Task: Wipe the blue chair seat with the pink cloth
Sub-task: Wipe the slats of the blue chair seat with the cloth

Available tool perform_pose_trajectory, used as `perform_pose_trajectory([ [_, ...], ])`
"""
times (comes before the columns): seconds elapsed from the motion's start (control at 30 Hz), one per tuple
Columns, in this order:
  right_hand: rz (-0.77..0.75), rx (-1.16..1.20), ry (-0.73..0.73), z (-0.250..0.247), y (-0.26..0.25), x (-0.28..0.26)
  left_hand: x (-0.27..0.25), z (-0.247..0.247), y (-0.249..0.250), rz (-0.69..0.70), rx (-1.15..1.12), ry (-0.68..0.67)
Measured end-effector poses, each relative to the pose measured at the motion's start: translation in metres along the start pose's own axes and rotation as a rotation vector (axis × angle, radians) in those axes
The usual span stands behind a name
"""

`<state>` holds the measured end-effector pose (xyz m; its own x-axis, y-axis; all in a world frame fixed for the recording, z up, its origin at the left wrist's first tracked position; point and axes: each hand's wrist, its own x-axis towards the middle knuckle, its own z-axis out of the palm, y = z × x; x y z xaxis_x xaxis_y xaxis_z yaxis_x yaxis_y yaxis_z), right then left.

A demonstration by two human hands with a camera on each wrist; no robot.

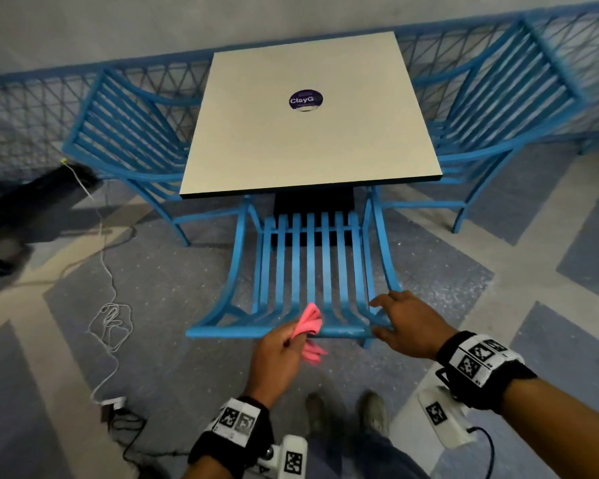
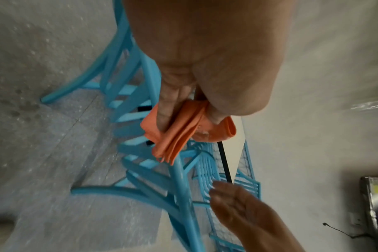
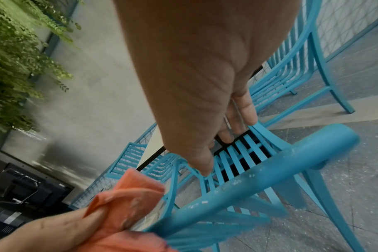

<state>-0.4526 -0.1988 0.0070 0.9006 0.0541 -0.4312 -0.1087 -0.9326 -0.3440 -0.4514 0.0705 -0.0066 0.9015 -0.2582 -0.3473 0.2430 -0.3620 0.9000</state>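
Left hand (image 1: 277, 350) grips the pink cloth (image 1: 310, 321) at the blue chair (image 1: 312, 267) top rail; right hand (image 1: 407, 323) — fingers loosely spread — hovers beside it.

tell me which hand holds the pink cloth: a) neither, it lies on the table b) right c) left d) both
c: the left hand grips the bunched pink cloth at the chair's top rail, while the right hand reaches open-fingered to the rail's end with nothing in it.
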Motion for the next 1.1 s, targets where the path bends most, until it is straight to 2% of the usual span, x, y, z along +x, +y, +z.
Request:
perform_pose_trajectory([
  [0.1, -0.002, 0.001, 0.0, 0.004, 0.003, -0.003, 0.004, -0.024, -0.014, -0.003, 0.193, 0.086],
  [0.17, -0.017, -0.009, -0.007, 0.007, 0.001, -0.004, 0.008, -0.022, -0.025, 0.001, 0.274, 0.089],
  [0.23, -0.027, -0.022, -0.01, 0.009, -0.002, -0.004, 0.012, -0.004, -0.032, 0.04, 0.361, 0.091],
  [0.33, -0.014, -0.031, -0.007, 0.011, -0.001, -0.007, 0.018, 0.035, -0.028, 0.089, 0.361, 0.127],
  [0.43, 0.007, -0.038, 0.0, 0.01, 0.006, -0.013, 0.021, 0.072, -0.013, 0.127, 0.298, 0.06],
  [0.57, 0.008, -0.029, 0.008, 0.005, 0.021, -0.022, 0.025, 0.112, 0.001, 0.245, 0.377, -0.05],
  [0.63, 0.004, -0.009, 0.025, 0.004, 0.03, -0.027, 0.024, 0.123, 0.015, 0.238, 0.352, -0.102],
  [0.8, 0.001, -0.027, 0.028, 0.001, 0.046, -0.034, 0.013, 0.097, 0.036, 0.049, 0.148, -0.132],
  [0.93, 0.029, -0.037, 0.031, -0.001, 0.057, -0.04, 0.009, 0.046, 0.027, 0.017, 0.29, 0.036],
  [1.03, 0.046, -0.034, 0.035, 0.001, 0.063, -0.045, 0.01, 0.033, 0.021, -0.008, 0.333, 0.034],
  [1.1, 0.06, -0.027, 0.034, 0.003, 0.066, -0.048, 0.014, 0.045, 0.01, -0.003, 0.453, 0.001],
])
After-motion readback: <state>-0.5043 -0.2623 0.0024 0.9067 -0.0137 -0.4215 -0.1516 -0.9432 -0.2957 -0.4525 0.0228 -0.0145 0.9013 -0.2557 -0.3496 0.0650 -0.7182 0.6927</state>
